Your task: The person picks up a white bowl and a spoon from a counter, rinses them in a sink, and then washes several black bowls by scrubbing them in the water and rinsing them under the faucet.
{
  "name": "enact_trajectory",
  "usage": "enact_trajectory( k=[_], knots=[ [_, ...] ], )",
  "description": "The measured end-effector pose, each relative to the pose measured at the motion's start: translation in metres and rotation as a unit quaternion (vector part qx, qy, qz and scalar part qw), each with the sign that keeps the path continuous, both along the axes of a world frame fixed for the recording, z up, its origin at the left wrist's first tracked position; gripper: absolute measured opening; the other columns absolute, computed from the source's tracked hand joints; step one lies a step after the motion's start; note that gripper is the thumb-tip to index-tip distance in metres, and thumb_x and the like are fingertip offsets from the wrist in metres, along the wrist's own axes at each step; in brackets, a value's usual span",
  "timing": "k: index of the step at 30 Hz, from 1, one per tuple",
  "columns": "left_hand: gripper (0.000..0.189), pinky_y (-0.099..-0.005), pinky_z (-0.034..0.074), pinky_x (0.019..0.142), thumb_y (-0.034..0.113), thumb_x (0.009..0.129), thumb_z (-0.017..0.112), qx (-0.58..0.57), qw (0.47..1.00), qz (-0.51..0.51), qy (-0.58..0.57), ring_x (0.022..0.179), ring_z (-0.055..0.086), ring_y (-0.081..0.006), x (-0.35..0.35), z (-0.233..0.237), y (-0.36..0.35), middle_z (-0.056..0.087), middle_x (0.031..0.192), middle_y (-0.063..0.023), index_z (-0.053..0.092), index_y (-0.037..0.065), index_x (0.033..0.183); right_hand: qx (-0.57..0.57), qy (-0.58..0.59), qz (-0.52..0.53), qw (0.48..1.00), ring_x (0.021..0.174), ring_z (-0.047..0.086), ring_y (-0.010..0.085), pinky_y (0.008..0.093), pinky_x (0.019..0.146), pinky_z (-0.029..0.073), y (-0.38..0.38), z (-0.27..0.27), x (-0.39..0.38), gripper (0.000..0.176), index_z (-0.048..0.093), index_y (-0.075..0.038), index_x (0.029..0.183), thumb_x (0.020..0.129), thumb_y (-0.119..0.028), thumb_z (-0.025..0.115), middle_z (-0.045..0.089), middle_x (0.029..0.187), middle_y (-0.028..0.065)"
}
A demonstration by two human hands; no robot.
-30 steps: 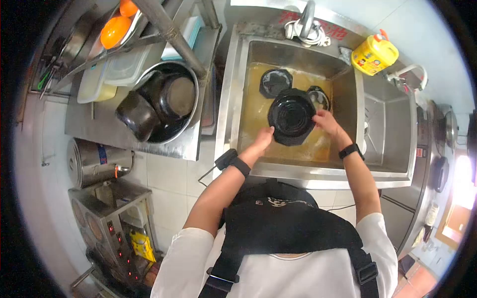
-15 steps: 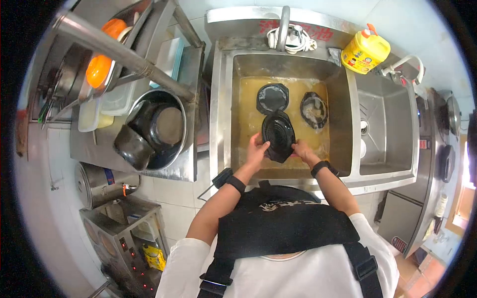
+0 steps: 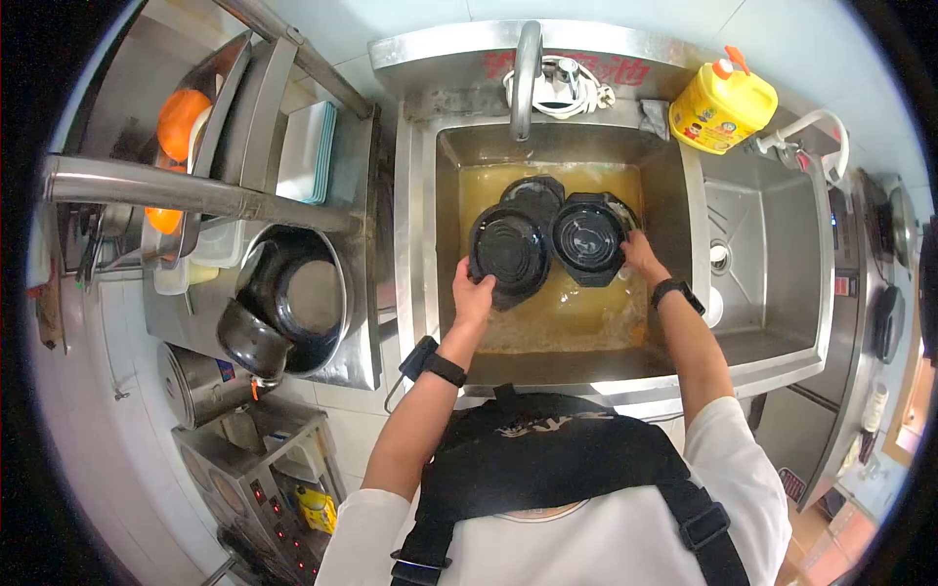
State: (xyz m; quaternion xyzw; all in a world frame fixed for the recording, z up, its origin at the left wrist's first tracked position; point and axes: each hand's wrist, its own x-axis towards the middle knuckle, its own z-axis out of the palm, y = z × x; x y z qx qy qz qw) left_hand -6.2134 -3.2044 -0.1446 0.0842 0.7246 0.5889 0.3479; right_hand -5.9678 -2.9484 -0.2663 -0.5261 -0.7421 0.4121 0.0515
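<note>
My left hand (image 3: 473, 291) is closed on the rim of a black dish (image 3: 509, 250), which is over the left part of the sink (image 3: 416, 234). At the right, my right hand (image 3: 640, 256) grips the edge of another black dish (image 3: 588, 239). The two dishes are side by side above yellowish water (image 3: 557, 327). Behind them, a further black dish (image 3: 534, 192) lies in the water, partly covered. Part of one more dark dish shows at the right, behind the one in my right hand.
A faucet (image 3: 526, 78) overhangs the sink's back edge. A yellow jug (image 3: 721, 105) stands at the back right, near a second basin (image 3: 767, 234). Left of the sink are a large pot (image 3: 342, 322) with dark pans and a metal rack pipe (image 3: 147, 186).
The single dish between my hands has given way to two, one in each hand. My hands have moved apart and farther into the sink. The camera view has shifted.
</note>
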Motion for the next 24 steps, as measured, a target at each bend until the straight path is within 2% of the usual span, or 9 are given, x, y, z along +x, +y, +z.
enact_trajectory(
  k=[6,9,12,14,16,18,19,22,24],
  knots=[
    [0.034,-0.0272,0.040,0.082,-0.004,0.074,0.055,0.084,0.992,0.010,-0.093,0.091,0.053,-0.0132,0.001,0.050,0.010,0.058,0.099,-0.0057,0.050,0.002,0.107,-0.006,-0.081,0.041,0.996,0.086,0.057,0.0282,0.0376,0.068,0.046,0.027,0.002,-0.029,0.034,0.041,0.006,0.103,0.075,-0.007,0.053,0.055,0.091,0.0214],
    [0.033,-0.0269,0.040,0.082,-0.004,0.076,0.055,0.104,0.989,0.009,-0.108,0.090,0.052,-0.0124,0.003,0.072,0.015,0.057,0.100,-0.0041,0.050,0.003,0.108,0.088,-0.140,0.112,0.980,0.091,0.055,0.0279,0.0360,0.076,0.044,0.025,-0.004,-0.039,0.035,0.041,0.004,0.105,0.075,-0.008,0.054,0.055,0.094,0.0215],
    [0.035,-0.0273,0.039,0.084,-0.004,0.077,0.053,0.147,0.979,0.002,-0.141,0.092,0.051,-0.0118,0.004,0.083,0.019,0.056,0.103,-0.0038,0.048,0.004,0.111,0.115,-0.116,0.090,0.982,0.092,0.055,0.0270,0.0337,0.078,0.043,0.022,0.046,-0.069,0.034,0.042,0.002,0.106,0.076,-0.007,0.053,0.055,0.097,0.0199],
    [0.033,-0.0281,0.039,0.084,-0.002,0.078,0.053,0.155,0.977,-0.001,-0.147,0.093,0.051,-0.0129,0.003,0.083,0.021,0.056,0.104,-0.0039,0.048,0.005,0.110,0.126,0.093,0.034,0.987,0.093,0.055,0.0250,0.0327,0.080,0.042,0.041,0.073,-0.098,0.034,0.042,0.002,0.107,0.077,-0.006,0.053,0.055,0.099,0.0172],
    [0.035,-0.0292,0.037,0.086,0.000,0.078,0.054,0.170,0.975,-0.007,-0.142,0.096,0.050,-0.0145,0.004,0.089,0.025,0.054,0.107,-0.0048,0.046,0.005,0.112,0.186,0.217,0.019,0.958,0.095,0.054,0.0246,0.0324,0.082,0.042,0.050,0.130,-0.130,0.038,0.039,0.001,0.113,0.078,-0.006,0.051,0.054,0.102,0.0168],
    [0.037,-0.0282,0.037,0.087,-0.002,0.078,0.053,0.178,0.973,-0.011,-0.144,0.097,0.050,-0.0136,0.004,0.100,0.033,0.054,0.108,-0.0054,0.044,0.004,0.114,0.230,0.207,0.021,0.951,0.096,0.053,0.0253,0.0325,0.083,0.041,0.063,0.164,-0.158,0.044,0.034,0.002,0.118,0.079,-0.008,0.051,0.051,0.106,0.0178],
    [0.038,-0.0272,0.037,0.087,-0.003,0.079,0.051,0.183,0.972,-0.017,-0.144,0.097,0.049,-0.0127,0.003,0.103,0.036,0.054,0.109,-0.0061,0.043,0.004,0.116,0.191,0.208,0.037,0.959,0.096,0.053,0.0274,0.0326,0.084,0.041,0.066,0.188,-0.173,0.050,0.029,0.004,0.122,0.079,-0.011,0.049,0.048,0.112,0.0197],
    [0.036,-0.0266,0.036,0.087,0.001,0.080,0.053,0.179,0.975,-0.007,-0.134,0.097,0.049,-0.0130,-0.002,0.103,0.040,0.054,0.108,-0.0063,0.043,0.003,0.115,0.175,0.149,0.026,0.973,0.094,0.053,0.0278,0.0345,0.081,0.042,0.080,0.203,-0.209,0.048,0.035,0.006,0.117,0.075,-0.014,0.050,0.051,0.107,0.0221],
    [0.033,-0.0268,0.037,0.086,0.005,0.081,0.055,0.198,0.967,-0.024,-0.161,0.097,0.049,-0.0128,-0.005,0.102,0.045,0.055,0.107,-0.0062,0.044,0.003,0.113,0.083,0.055,0.028,0.995,0.091,0.054,0.0287,0.0362,0.078,0.042,0.079,0.225,-0.223,0.043,0.043,0.009,0.108,0.072,-0.014,0.050,0.054,0.098,0.0239]
  ],
)
